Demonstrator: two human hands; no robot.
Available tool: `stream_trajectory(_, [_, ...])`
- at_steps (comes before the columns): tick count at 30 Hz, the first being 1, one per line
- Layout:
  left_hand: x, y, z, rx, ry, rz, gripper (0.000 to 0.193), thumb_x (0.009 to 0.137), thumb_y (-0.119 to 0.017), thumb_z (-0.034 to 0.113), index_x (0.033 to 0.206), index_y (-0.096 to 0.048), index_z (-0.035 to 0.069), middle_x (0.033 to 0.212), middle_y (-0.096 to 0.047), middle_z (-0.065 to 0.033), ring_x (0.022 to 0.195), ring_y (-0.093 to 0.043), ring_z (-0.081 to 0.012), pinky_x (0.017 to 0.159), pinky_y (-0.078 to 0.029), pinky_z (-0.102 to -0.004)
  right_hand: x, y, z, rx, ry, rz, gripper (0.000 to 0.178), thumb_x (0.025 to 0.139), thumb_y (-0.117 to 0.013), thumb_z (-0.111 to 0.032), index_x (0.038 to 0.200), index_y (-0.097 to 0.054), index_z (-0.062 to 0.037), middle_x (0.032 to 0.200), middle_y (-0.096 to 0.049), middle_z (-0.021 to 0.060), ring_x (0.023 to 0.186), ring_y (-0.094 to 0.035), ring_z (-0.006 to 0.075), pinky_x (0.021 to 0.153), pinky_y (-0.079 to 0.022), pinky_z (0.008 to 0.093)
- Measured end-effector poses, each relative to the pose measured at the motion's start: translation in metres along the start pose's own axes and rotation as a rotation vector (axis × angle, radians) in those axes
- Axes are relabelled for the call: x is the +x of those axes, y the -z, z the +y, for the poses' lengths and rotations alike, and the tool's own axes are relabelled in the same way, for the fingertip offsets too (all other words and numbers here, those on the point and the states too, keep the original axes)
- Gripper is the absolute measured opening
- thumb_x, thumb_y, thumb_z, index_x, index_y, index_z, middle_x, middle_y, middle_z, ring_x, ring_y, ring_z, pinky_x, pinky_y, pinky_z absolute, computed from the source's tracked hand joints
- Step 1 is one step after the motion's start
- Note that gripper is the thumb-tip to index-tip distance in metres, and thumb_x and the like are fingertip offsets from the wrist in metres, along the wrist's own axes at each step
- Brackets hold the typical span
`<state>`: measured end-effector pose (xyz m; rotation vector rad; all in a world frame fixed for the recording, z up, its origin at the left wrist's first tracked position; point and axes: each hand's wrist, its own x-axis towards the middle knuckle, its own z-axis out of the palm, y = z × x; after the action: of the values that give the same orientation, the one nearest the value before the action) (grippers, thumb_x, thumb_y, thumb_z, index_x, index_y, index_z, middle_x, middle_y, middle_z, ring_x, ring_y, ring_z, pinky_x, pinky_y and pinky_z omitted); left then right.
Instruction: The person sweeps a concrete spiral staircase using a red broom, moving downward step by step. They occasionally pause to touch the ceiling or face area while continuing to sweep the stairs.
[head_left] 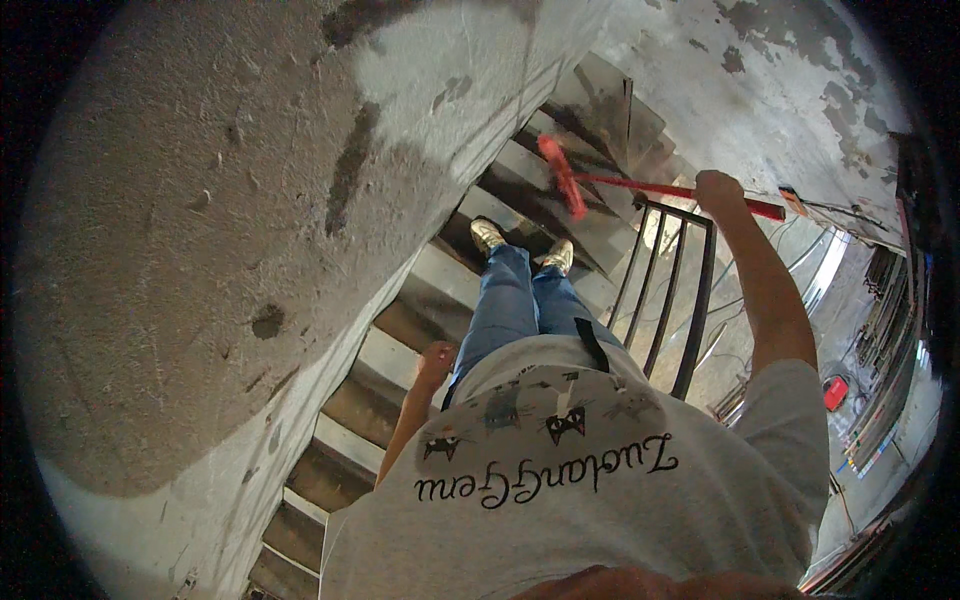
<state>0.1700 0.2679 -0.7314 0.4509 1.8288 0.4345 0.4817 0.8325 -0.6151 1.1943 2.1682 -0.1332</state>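
A long red broom [650, 186] reaches out over the stairs, its handle held in my right hand [718, 192] with the fingers wrapped round it. The red broom head [563, 178], smeared by motion, is above the steps just beyond my feet; I cannot tell whether it touches them. My left hand [436, 364] hangs beside my left thigh, fingers curled in, with nothing seen in it. Both my shoes [487, 235] stand on the stairs.
The stairs [413, 272] run diagonally along a stained, rough wall [200, 250] on the left. To the right is a dark metal railing [660, 290]. Beyond it, a lower floor holds long stacked bars [885, 300], cables and a small red object [835, 392].
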Motion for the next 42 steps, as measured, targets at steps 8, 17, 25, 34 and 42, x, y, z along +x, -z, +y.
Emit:
stream_trajectory(8, [-0.008,-0.012,0.010,0.215,-0.050,0.127,0.025,0.074,-0.054,0.025,0.090,-0.057,0.005,0.082,-0.059,-0.0135,0.076,-0.057,-0.0243,0.066,-0.044,-0.0336,-0.042,-0.029,0.003,0.019,0.013,-0.065,0.022,0.078,-0.046,-0.020,0.080,-0.059,-0.0022,0.082,-0.059,0.0146,0.082,-0.057,0.0275,0.066,-0.047,0.0377])
stream_trajectory(17, [-0.030,0.000,0.051,0.196,-0.007,0.104,0.030,0.075,-0.054,0.028,0.093,-0.056,0.005,0.082,-0.059,-0.0142,0.077,-0.057,-0.0248,0.066,-0.045,-0.0348,-0.044,-0.182,-0.122,1.194,-0.201,-0.448,0.034,0.077,-0.051,-0.032,0.062,-0.051,-0.0022,0.044,-0.041,0.0047,0.033,-0.038,0.0143,0.031,-0.029,0.0301])
stream_trajectory(25, [0.000,0.000,-0.008,0.047,-0.087,0.072,0.028,0.076,-0.053,0.028,0.092,-0.055,0.005,0.084,-0.059,-0.0126,0.074,-0.057,-0.0229,0.064,-0.045,-0.0330,-0.093,-0.166,-0.057,1.023,-0.388,-0.491,0.035,0.080,-0.048,-0.030,0.065,-0.053,0.0016,0.044,-0.046,0.0084,0.034,-0.045,0.0185,0.034,-0.035,0.0327])
stream_trajectory(34, [-0.016,0.004,0.009,0.077,-0.118,0.059,0.028,0.076,-0.051,0.029,0.092,-0.054,0.006,0.081,-0.059,-0.0114,0.073,-0.057,-0.0218,0.061,-0.045,-0.0328,-0.053,-0.192,-0.115,0.929,-0.002,-0.111,0.042,0.079,-0.046,-0.036,0.070,-0.055,0.0036,0.052,-0.053,0.0155,0.046,-0.053,0.0291,0.044,-0.041,0.0388])
stream_trajectory(42, [-0.023,0.010,0.070,0.158,-0.065,0.030,0.026,0.075,-0.054,0.023,0.092,-0.056,0.002,0.085,-0.059,-0.0107,0.076,-0.056,-0.0199,0.065,-0.045,-0.0301,-0.102,-0.291,-0.064,0.612,0.132,-0.406,0.021,0.080,-0.041,-0.017,0.078,-0.055,-0.0014,0.065,-0.056,0.0193,0.064,-0.056,0.0339,0.057,-0.045,0.0421])
